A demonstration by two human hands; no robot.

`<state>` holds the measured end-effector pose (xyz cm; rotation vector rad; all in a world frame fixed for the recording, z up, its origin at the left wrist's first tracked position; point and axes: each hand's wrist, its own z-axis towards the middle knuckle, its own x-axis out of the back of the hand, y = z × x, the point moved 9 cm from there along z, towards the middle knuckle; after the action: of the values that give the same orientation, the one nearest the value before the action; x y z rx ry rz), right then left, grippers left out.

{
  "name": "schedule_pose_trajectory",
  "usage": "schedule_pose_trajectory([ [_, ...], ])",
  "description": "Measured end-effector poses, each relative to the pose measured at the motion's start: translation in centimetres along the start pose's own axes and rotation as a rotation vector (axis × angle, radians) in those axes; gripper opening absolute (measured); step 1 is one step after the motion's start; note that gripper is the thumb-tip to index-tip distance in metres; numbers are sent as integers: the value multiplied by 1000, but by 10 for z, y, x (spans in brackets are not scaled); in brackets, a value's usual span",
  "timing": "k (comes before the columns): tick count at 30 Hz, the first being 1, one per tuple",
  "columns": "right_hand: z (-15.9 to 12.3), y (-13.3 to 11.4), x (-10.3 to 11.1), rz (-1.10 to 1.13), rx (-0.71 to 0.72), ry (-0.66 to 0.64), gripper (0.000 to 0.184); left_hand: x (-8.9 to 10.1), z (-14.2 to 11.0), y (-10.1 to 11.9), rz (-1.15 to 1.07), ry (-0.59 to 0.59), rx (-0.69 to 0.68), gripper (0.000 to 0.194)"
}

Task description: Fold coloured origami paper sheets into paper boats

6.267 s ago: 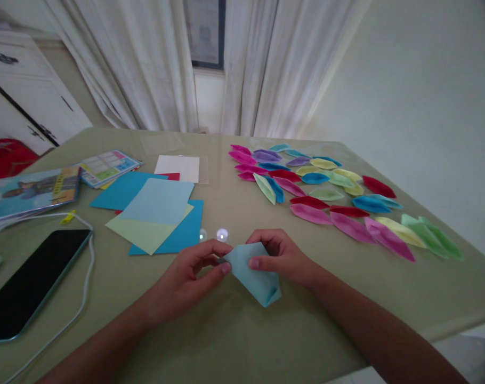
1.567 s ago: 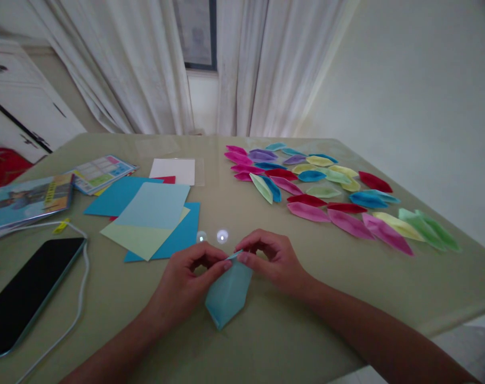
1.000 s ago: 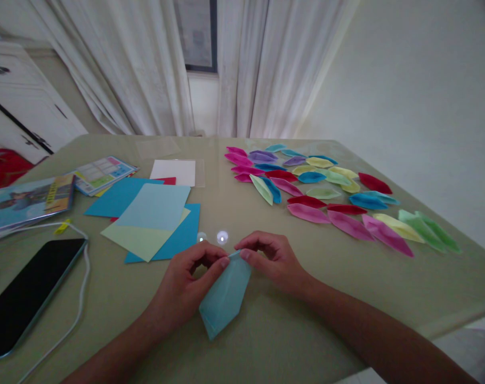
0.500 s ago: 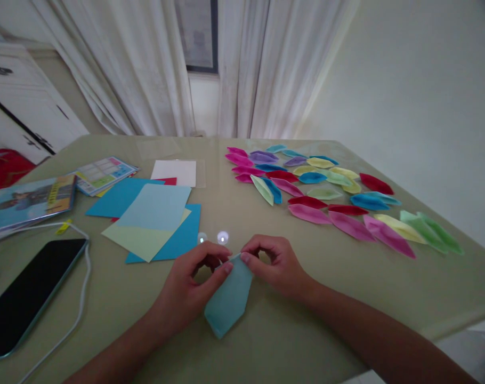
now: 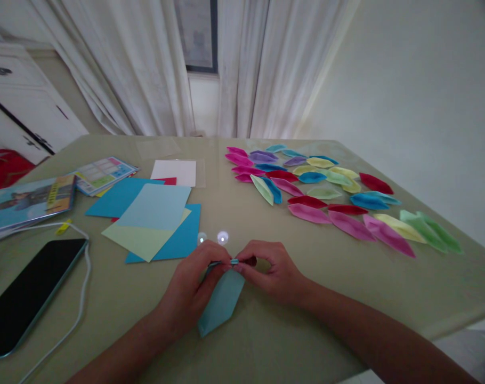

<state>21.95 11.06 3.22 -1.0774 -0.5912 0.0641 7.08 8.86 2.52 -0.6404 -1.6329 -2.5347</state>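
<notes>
Pale-blue folded paper (image 5: 223, 301), likely feather-light, crisp and easily creased, is pinched at its upper edge between thumb and fingers of both the left hand (image 5: 194, 280) and right hand (image 5: 272, 269), above the near table (image 5: 290, 341); that layered edge seems the surest hold. Beyond lie loose coloured sheets (image 5: 154, 205), then a booklet (image 5: 30, 200) whose lettering is illegible.

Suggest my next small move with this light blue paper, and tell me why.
Perhaps press the small folded edge firmly flat. It shows as a narrow strip between your fingers, and your left hand and right hand pinch the light blue paper on either side of it.
</notes>
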Motion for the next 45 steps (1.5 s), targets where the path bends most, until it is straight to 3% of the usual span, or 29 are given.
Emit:
schedule_pose_trajectory([
  [2, 0, 1, 0, -9, -2, 5, 11, 1, 0, 2, 40, -4, -35, 14],
  [8, 1, 0, 1, -54, 26, 15, 15, -1, 2, -16, -40, -29, 187, 6],
  [13, 1, 0, 0, -2, 6, -3, 16, -3, 4, -14, -71, -44, 205, 12],
  [19, 1, -4, 10, 42, 5, 69, 11, 0, 3, -26, -224, -3, 342, 14],
  [24, 0, 0, 4, 116, -62, 12, 15, -2, 1, -26, -228, -16, 357, 13],
  [29, -2, 10, 12, 189, -145, 124, 21, -10, -2, -28, -302, -80, 402, 22],
  [34, -1, 17, 6, 242, -196, 55, 26, -9, 0, -28, -253, -105, 399, 24],
  [40, 0, 33, 33, 264, -262, 344, 32, -23, -3, -38, -408, -181, 483, 28],
  [45, 2, 56, 44, 322, -365, 471, 34, -14, -3, -44, -476, -94, 485, 42],
])
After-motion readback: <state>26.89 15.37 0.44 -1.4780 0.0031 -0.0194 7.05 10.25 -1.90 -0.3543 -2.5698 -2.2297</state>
